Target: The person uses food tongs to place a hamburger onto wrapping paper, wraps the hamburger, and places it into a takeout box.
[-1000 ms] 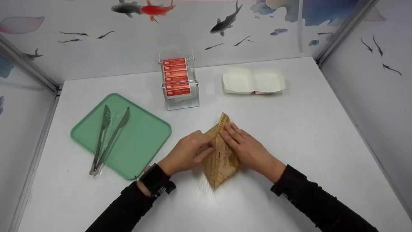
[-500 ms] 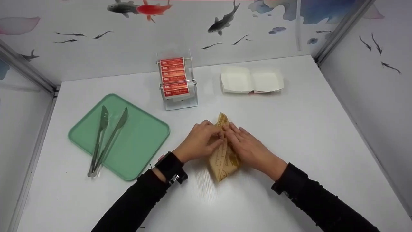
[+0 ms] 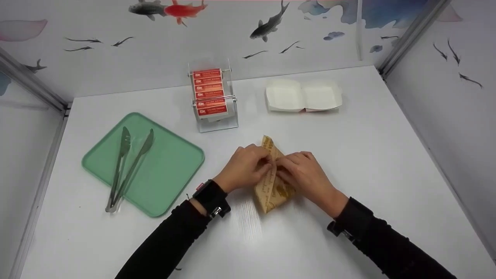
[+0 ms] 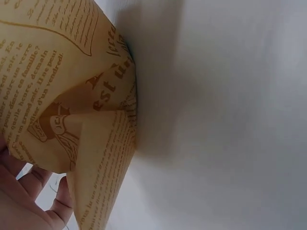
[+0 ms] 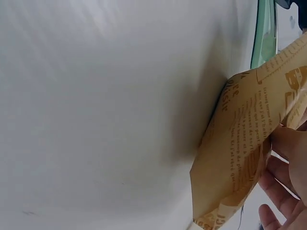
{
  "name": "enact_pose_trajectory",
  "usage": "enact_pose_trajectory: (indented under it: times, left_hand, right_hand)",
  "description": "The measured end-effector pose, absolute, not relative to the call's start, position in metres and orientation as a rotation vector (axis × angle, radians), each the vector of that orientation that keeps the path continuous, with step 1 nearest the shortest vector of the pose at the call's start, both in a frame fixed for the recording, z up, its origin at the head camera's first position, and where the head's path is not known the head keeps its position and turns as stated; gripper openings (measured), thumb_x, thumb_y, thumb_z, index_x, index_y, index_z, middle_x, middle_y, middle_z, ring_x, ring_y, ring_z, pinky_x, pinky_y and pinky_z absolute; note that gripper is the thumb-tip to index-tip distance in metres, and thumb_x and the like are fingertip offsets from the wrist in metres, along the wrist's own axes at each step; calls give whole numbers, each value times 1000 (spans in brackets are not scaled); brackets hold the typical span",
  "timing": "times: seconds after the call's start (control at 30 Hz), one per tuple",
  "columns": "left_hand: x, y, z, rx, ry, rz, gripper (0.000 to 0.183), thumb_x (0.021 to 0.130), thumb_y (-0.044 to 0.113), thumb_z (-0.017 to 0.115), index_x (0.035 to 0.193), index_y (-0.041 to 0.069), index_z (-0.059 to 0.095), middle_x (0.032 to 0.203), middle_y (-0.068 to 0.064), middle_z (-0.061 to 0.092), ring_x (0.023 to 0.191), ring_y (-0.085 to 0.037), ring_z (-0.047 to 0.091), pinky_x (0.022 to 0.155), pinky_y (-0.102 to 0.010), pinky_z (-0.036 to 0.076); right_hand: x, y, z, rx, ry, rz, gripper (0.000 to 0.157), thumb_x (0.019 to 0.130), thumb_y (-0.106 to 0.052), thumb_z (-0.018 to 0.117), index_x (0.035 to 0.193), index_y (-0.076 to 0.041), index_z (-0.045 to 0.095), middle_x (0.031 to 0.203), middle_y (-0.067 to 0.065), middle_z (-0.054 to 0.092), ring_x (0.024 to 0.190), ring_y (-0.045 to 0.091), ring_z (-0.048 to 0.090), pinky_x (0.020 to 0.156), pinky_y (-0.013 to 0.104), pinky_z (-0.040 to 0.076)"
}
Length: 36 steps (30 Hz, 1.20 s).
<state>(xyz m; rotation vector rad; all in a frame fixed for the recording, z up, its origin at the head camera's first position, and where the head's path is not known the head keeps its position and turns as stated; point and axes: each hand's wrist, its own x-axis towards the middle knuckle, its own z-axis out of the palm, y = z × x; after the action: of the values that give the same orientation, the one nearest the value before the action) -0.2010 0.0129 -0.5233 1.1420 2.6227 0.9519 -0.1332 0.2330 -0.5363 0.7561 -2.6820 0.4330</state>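
Observation:
A packet of brown printed wrapping paper (image 3: 277, 193), folded to points at top and bottom, lies between the two hands on the white table. Whatever may be inside is hidden. From the left side, the left hand (image 3: 247, 166) pinches the folded flap along the middle. The right hand (image 3: 308, 176) holds the paper close beside it, fingertips bent in at the fold. The left wrist view shows the bulging paper (image 4: 43, 76) with the left fingers (image 4: 60, 203) at its lower edge. In the right wrist view, the right thumb and fingers (image 5: 283, 191) are at the paper's edge (image 5: 240, 129).
Left of the hands lies a green tray (image 3: 170, 170) with metal tongs (image 3: 118, 164) across it, their hinge end past the rim. A roll of red labels (image 3: 209, 89) on a clear stand and an opened white food box (image 3: 286, 97) stand towards the back wall.
The left hand has moved right with the flap, folding it over and narrowing the packet. The right hand, flat on the paper before, now bends its fingers at the fold.

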Motion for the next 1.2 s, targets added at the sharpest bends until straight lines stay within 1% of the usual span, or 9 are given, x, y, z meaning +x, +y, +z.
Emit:
enact_pose_trajectory:
  times: [0.23, 0.4, 0.57, 0.67, 0.8, 0.93, 1.03, 1.13, 1.2]
  left_hand:
    - [-202, 23, -521, 1100, 2649, 855, 9, 101, 23, 72, 96, 17, 73, 95, 3, 70, 91, -19, 60, 79, -36, 43]
    - [-203, 26, -520, 1085, 2644, 800, 8, 100, 20, 73, 95, 15, 72, 99, 0, 67, 95, -21, 60, 80, -39, 47]
    - [-203, 28, -516, 1054, 2646, 781, 8, 98, 17, 74, 95, 16, 68, 97, 0, 65, 95, -22, 59, 79, -39, 44]
    - [-201, 29, -514, 1111, 2668, 744, 4, 101, 17, 71, 98, 17, 68, 102, 0, 65, 99, -24, 58, 80, -39, 42]
    - [-199, 29, -515, 1261, 2683, 704, 12, 103, 15, 69, 104, 20, 79, 109, 0, 68, 105, -22, 60, 84, -40, 49]
    - [-197, 28, -515, 1385, 2675, 704, 18, 101, 9, 71, 106, 18, 85, 103, 0, 71, 102, -19, 66, 86, -38, 57]
    - [-197, 29, -514, 1400, 2669, 682, 16, 99, 6, 72, 102, 15, 85, 102, -1, 72, 100, -18, 68, 87, -37, 59]
    - [-198, 28, -514, 1382, 2659, 682, 14, 99, 7, 72, 101, 14, 84, 101, -2, 72, 99, -18, 68, 88, -36, 59]
    - [-199, 27, -515, 1382, 2660, 696, 15, 99, 6, 72, 101, 13, 84, 100, -3, 72, 99, -19, 68, 88, -36, 60]
  right_hand:
    - [-133, 237, -534, 840, -2648, 503, 14, 92, -18, 86, 105, -13, 86, 113, 3, 74, 105, 23, 68, 82, 38, 56]
    - [-132, 240, -533, 892, -2640, 490, 18, 89, -16, 89, 106, -11, 86, 113, 4, 75, 105, 23, 69, 82, 37, 58]
    - [-131, 242, -533, 908, -2617, 482, 21, 88, -15, 89, 109, -10, 86, 114, 4, 78, 104, 23, 71, 81, 38, 58]
    - [-130, 243, -535, 904, -2599, 494, 21, 87, -14, 90, 107, -10, 84, 113, 3, 79, 103, 23, 73, 80, 38, 58]
    - [-129, 245, -535, 909, -2586, 511, 18, 88, -13, 89, 104, -11, 81, 112, 3, 80, 104, 23, 74, 81, 39, 59]
    - [-126, 247, -535, 938, -2549, 540, 14, 89, -11, 88, 101, -12, 81, 112, 4, 78, 104, 23, 73, 81, 40, 59]
    - [-114, 247, -533, 955, -2516, 559, 17, 89, -24, 90, 99, -14, 80, 107, 2, 73, 95, 19, 67, 75, 35, 54]
    - [-96, 243, -533, 971, -2481, 574, 38, 82, -45, 93, 100, -16, 78, 101, -1, 67, 89, 15, 59, 70, 32, 48]
    - [-86, 240, -535, 989, -2450, 564, 49, 76, -53, 95, 102, -16, 77, 99, -2, 65, 90, 15, 59, 72, 32, 50]
